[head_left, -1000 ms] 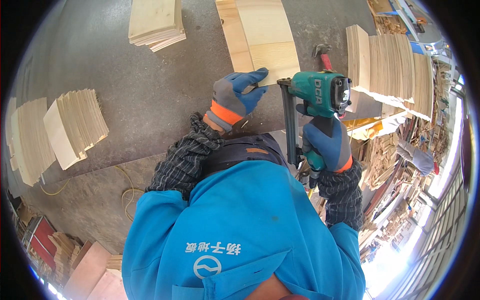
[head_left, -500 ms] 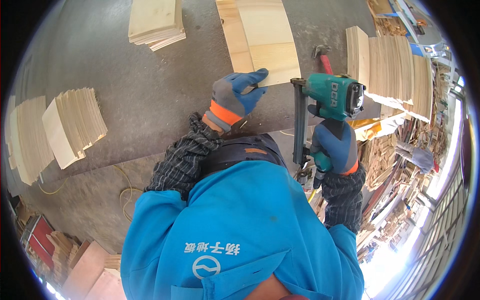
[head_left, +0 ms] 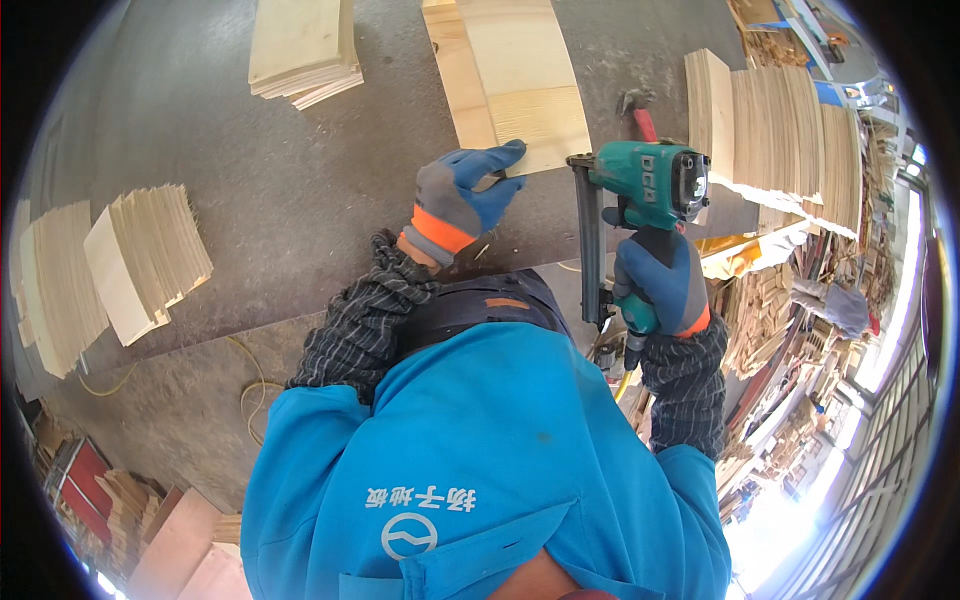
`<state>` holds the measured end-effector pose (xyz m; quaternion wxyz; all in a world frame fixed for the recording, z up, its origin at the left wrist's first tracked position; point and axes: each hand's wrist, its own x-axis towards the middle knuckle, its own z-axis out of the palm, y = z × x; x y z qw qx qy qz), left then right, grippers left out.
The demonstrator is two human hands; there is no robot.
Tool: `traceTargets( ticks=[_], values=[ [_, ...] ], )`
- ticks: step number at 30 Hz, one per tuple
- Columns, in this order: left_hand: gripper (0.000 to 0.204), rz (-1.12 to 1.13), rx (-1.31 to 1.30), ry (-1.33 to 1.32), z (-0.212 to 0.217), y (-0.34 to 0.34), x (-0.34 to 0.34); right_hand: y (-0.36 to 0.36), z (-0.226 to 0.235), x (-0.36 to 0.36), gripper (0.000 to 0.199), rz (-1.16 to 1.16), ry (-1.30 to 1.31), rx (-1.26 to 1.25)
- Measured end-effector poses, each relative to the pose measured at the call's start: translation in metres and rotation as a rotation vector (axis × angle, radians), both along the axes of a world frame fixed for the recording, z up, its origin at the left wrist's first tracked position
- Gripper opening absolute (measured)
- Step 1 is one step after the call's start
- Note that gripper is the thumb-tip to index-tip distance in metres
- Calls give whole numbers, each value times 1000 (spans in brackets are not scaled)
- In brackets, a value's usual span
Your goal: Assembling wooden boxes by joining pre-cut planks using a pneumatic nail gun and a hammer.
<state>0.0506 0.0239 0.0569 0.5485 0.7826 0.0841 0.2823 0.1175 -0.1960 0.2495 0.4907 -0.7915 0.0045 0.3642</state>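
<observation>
Long pale wooden boards [head_left: 525, 60] lie side by side on the dark worktable, with a rougher, yellower patch across the near end of one. My left hand [head_left: 462, 195], in a blue-grey glove with an orange cuff, is at their near left corner. Its fingers lie over the edge and its thumb is just below it, gripping the board end. My right hand [head_left: 662, 275], gloved alike, is wrapped round the handle of a green pneumatic nail gun [head_left: 640, 180]. The gun's long dark magazine stands to the left of the hand, and its nose is just right of the boards' near end.
A red-handled hammer [head_left: 644, 124] lies beyond the nail gun. Stacked thin boards stand at the right [head_left: 780, 135], left [head_left: 150, 255] and far left [head_left: 305, 45] of the worktable [head_left: 330, 190]. A yellow hose [head_left: 255, 385] trails on the floor. Another person [head_left: 838, 305] is at far right.
The nail gun and my right hand have shifted slightly left. The boards, the table and my left hand also sit a little further left in the view, with the grip unchanged.
</observation>
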Motion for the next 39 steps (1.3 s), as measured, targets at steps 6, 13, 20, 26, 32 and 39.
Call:
traceTargets(
  ticks=[6,13,20,26,32,39],
  values=[
    [38,0,-5,-2,-2,1,0,-14,3,5,41,6,-49,-21],
    [35,38,4,-19,-1,-1,1,-64,-52,16,41,-68,-233,-127],
    [46,-146,-58,186,15,8,-7,-96,-192,24,55,201,-565,-580],
    [72,95,-456,206,35,6,9,-91,-255,16,67,211,-679,-766],
    [62,-97,-709,452,18,6,52,-93,-268,22,101,230,-539,-817],
    [51,-336,-916,316,16,23,6,-88,-221,25,83,-16,-681,-439]
  ],
)
